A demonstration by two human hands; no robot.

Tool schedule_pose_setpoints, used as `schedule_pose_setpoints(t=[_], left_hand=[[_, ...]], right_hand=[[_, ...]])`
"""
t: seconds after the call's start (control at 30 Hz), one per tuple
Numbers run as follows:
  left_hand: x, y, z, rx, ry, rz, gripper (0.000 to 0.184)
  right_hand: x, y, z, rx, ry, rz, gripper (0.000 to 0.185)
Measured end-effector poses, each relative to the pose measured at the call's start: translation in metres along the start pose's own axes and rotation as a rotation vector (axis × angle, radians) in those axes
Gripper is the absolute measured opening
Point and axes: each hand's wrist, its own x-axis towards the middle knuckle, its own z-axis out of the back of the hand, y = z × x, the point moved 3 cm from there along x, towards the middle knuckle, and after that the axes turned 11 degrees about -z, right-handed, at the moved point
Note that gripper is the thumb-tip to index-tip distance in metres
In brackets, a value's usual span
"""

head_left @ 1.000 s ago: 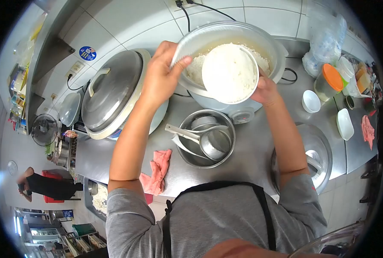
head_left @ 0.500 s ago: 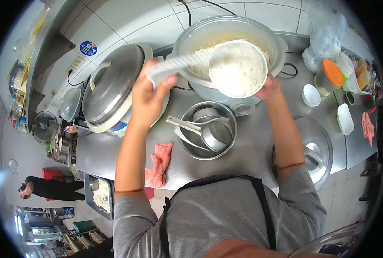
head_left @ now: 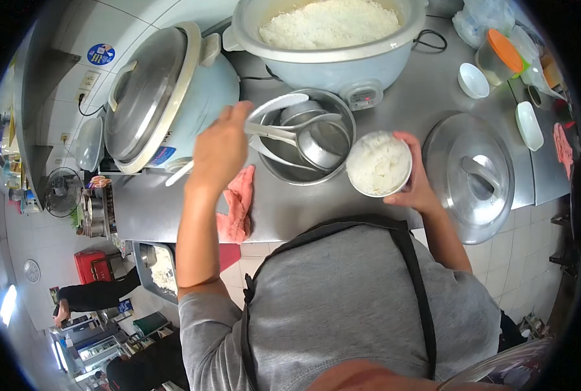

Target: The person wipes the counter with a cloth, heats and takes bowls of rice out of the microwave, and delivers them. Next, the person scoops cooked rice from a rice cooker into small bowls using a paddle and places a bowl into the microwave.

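Note:
My left hand (head_left: pixel 222 151) is closed round the handle of a white rice paddle (head_left: pixel 278 104), whose blade reaches over the left rim of a metal bowl (head_left: pixel 350 133). A strainer (head_left: pixel 321 144) and other utensils lie inside that bowl. To its right, my right hand (head_left: pixel 418 179) grips a white bowl heaped with rice (head_left: pixel 379 164) from its right side. Behind them stands an open rice cooker (head_left: pixel 323 68) with rice (head_left: pixel 330 24) in it.
A lidded cooker (head_left: pixel 173 98) stands at the left, a pink cloth (head_left: pixel 239 205) near the front edge. At the right are a round metal lid (head_left: pixel 469 177), white dishes (head_left: pixel 473 81) and an orange-lidded container (head_left: pixel 504 52). A person (head_left: pixel 98 296) is at the far left.
Both hands have come away from the open cooker, the rice bowl toward the counter's front. The paddle has moved from the cooker to the metal bowl. The view has tilted down.

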Motion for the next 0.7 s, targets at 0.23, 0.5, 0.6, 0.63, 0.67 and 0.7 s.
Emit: schedule_pose_setpoints(t=[0.23, 0.5, 0.6, 0.63, 0.67, 0.7], left_hand=[[0.044, -0.037, -0.047, 0.294, 0.092, -0.118, 0.037], [0.095, -0.061, -0.091, 0.467, 0.593, -0.194, 0.011], [0.099, -0.060, -0.102, 0.430, 0.492, -0.287, 0.016], [0.099, -0.064, -0.095, 0.384, 0.438, -0.304, 0.019], [0.098, -0.070, -0.086, 0.317, 0.298, -0.331, 0.023], [0.095, -0.081, -0.068, 0.253, 0.153, -0.358, 0.027]], right_hand=[[-0.036, -0.071, 0.024, -0.551, -0.206, 0.084, 0.107], [-0.069, -0.056, 0.029, -0.785, -0.247, 0.017, 0.112], [-0.091, -0.014, 0.040, -1.009, -0.250, 0.093, 0.097], [-0.097, 0.003, 0.048, -1.121, -0.380, 0.156, 0.088], [-0.100, 0.020, 0.060, -1.232, -0.514, 0.227, 0.080], [-0.106, 0.035, 0.081, -1.301, -0.643, 0.240, 0.077]])
